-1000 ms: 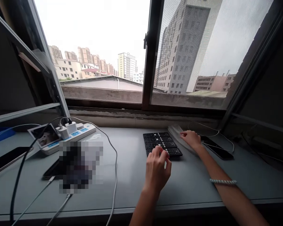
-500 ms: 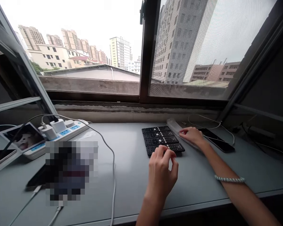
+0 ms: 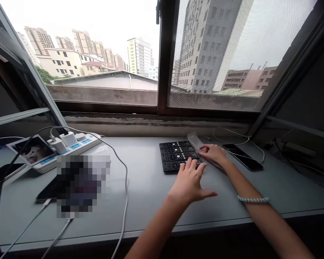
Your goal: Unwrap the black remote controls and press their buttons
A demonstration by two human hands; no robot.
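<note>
Several black remote controls (image 3: 175,154) lie side by side on the grey desk (image 3: 151,187) below the window. My left hand (image 3: 190,181) reaches over the nearest remote, fingers spread and resting on its right end, thumb out to the right. My right hand (image 3: 213,154) lies flat beside the remotes' right ends, on a stack of clear plastic bags (image 3: 194,139). Its fingers are stretched out and nothing is gripped. A pale beaded bracelet (image 3: 253,199) circles my right wrist.
A black phone (image 3: 242,156) with a white cable (image 3: 232,135) lies right of my hands. At the left stand a white power strip (image 3: 67,147) with chargers, a small picture (image 3: 32,151), a blurred-out patch and cables trailing over the front edge.
My left hand has gone from curled over the nearest remote to spread flat and further forward. The right hand has stayed on the bags. The view has shifted slightly.
</note>
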